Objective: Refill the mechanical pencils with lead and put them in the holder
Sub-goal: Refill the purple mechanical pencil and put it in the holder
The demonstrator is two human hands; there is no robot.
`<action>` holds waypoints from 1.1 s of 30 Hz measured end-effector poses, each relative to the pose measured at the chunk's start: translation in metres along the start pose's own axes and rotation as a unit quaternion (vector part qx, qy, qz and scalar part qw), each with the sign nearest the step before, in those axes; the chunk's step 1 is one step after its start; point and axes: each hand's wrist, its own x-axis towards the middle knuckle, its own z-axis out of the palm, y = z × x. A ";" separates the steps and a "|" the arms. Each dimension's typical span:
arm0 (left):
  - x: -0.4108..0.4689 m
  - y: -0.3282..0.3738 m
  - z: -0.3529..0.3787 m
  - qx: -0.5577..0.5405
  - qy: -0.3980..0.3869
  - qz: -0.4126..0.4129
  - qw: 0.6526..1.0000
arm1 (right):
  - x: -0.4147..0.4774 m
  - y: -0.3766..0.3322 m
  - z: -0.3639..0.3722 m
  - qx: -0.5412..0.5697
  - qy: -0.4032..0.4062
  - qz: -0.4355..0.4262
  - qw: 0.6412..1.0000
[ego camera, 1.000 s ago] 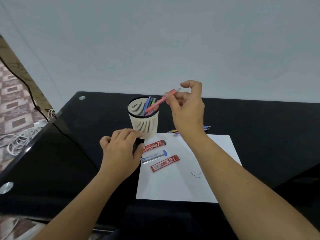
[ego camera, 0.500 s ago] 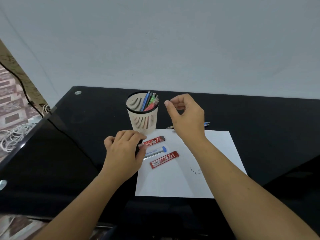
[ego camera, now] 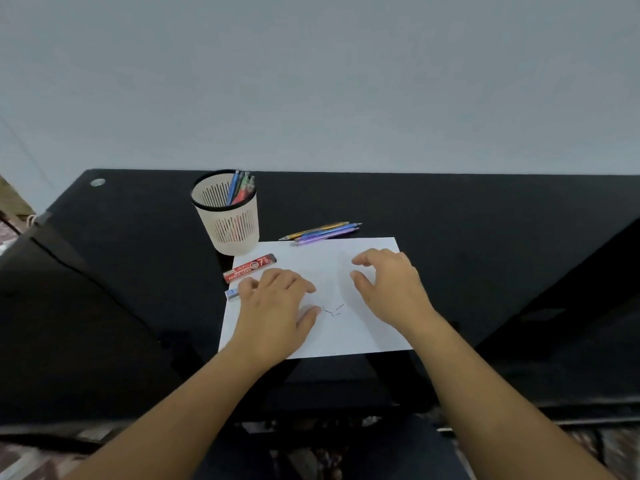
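Observation:
A cream slotted holder (ego camera: 228, 233) with a black rim stands on the black desk, with several mechanical pencils (ego camera: 240, 188) inside it. More loose pencils (ego camera: 322, 232) lie just beyond the white paper (ego camera: 346, 336). A red lead case (ego camera: 250, 268) lies at the paper's far left corner. My left hand (ego camera: 277, 306) rests flat over a clear lead case, of which only the end (ego camera: 232, 294) shows. My right hand (ego camera: 388, 285) hovers over the paper with loosely curled fingers and holds nothing. Short bits of lead (ego camera: 332, 310) lie on the paper between my hands.
The black glass desk (ego camera: 485, 237) stretches wide to both sides and meets a plain grey wall at the back. A round metal fitting (ego camera: 97, 182) sits at its far left corner. The desk's left edge drops off toward the floor.
My right hand released the red pencil into the holder and came down over the paper. My left hand slid right onto the lead cases, covering a second red one.

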 end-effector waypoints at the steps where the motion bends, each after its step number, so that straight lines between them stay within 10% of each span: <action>1: 0.000 0.007 0.002 0.003 -0.009 0.000 1.000 | -0.004 0.005 -0.001 -0.017 0.000 -0.002 1.000; 12: -0.029 0.053 0.019 0.055 -0.168 0.122 0.977 | -0.025 0.027 0.009 -0.054 -0.053 -0.080 0.994; 27: -0.026 -0.003 -0.006 0.157 -0.135 0.026 0.978 | -0.020 -0.003 0.011 -0.108 -0.052 -0.038 0.992; 33: -0.030 0.010 -0.001 0.093 -0.176 0.111 0.974 | -0.023 -0.015 0.015 -0.092 -0.066 -0.041 0.993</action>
